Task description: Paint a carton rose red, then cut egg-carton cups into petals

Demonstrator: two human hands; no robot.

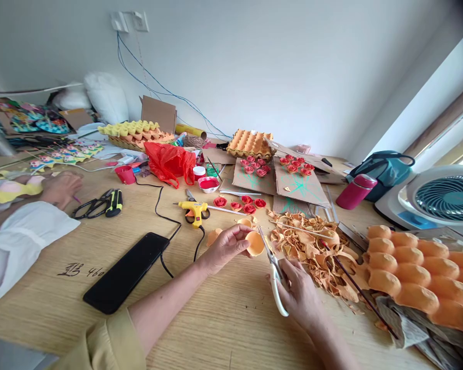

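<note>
While your left hand point(228, 249) pinches one orange cup point(255, 244) between thumb and fingers above the front middle of the table point(224, 329), your right hand point(297, 290) has its fingers wrapped around white-handled scissors point(272, 258) beside it. Scraps point(306, 246) crowd the scissors' right; five loose red flowers point(249, 208) lie beyond, near one yellow glue gun point(195, 209). Left, one black phone point(126, 272) lies by handwriting point(75, 270) including "460".
</note>
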